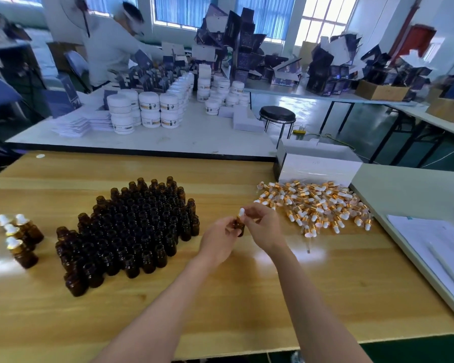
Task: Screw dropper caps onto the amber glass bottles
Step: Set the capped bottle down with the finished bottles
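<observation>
Wooden table (247, 297).
- capped bottles (24, 247): four, near the left edge.
- open bottles (131, 226): one dense upright block, mid-table, too many to count.
- loose caps (317, 205): one heap, far right corner, uncounted.
- held bottle (239, 227): one, raised above mid-table. The left hand (218, 242) grips its body, and the right hand (265, 229) pinches its white-topped cap (241, 212).

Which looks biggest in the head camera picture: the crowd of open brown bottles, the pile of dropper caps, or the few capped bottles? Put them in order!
1. Crowd of open brown bottles
2. Pile of dropper caps
3. Capped bottles, clearly smallest
All stand about equally far away, so nearness hardly matters.
</observation>
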